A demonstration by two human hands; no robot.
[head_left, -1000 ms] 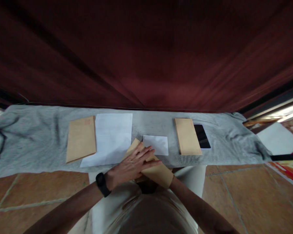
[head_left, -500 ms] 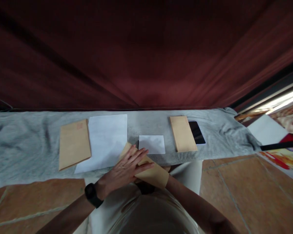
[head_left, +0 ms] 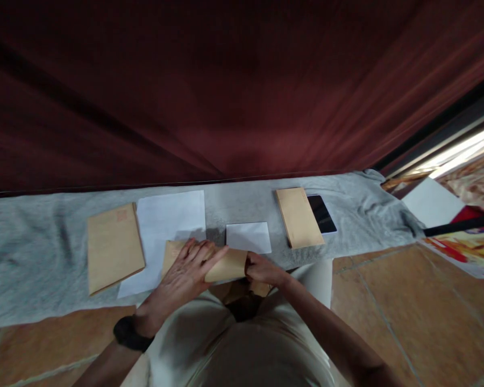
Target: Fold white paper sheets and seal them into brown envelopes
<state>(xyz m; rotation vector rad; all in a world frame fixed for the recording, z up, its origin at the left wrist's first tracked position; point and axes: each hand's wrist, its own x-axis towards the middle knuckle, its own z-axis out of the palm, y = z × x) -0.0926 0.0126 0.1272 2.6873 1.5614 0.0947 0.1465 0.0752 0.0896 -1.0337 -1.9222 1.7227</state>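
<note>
A brown paper envelope [head_left: 229,265] lies crosswise at the near edge of the cloth-covered surface, above my lap. My left hand [head_left: 189,266] rests flat across its left part, fingers stretched out. At the envelope's right end, which bulges a little, my right hand [head_left: 261,269] is closed on the edge. Its fingertips are partly hidden there. Just beyond the envelope is a small stack of white paper [head_left: 248,237]. Larger white sheets [head_left: 171,212] lie partly under the envelope's left end.
A stack of brown envelopes [head_left: 115,247] stands at the left, overlapping the white sheets. Narrower brown envelopes [head_left: 300,217] lie at the right, beside a dark phone [head_left: 321,214]. The grey cloth [head_left: 44,252] ends at a dark red curtain [head_left: 242,97].
The envelope has turned from slanting to nearly level and shifted left. My right hand, covered by the envelope before, now shows at its right end. My left hand moved slightly left.
</note>
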